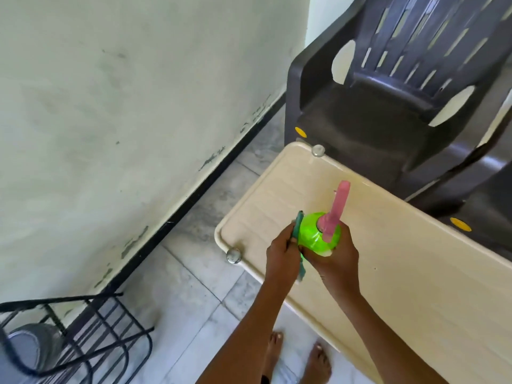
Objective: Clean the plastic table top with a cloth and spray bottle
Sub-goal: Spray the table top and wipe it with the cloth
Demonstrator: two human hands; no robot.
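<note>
A cream plastic table top [401, 273] runs from the centre to the lower right. Above its left end I hold a bright green spray bottle [318, 234] with a pink nozzle head [336, 209] pointing away from me. My right hand [336, 261] grips the bottle's body from below and behind. My left hand [282, 253] holds a teal cloth [299, 225] against the bottle's left side; part of the cloth hangs down between my two hands.
A stack of dark plastic chairs [388, 92] stands against the table's far side. A stained wall [110, 106] with a black skirting runs along the left. A black wire rack [83, 336] sits at the lower left on the tiled floor. My bare feet [299, 361] stand by the table edge.
</note>
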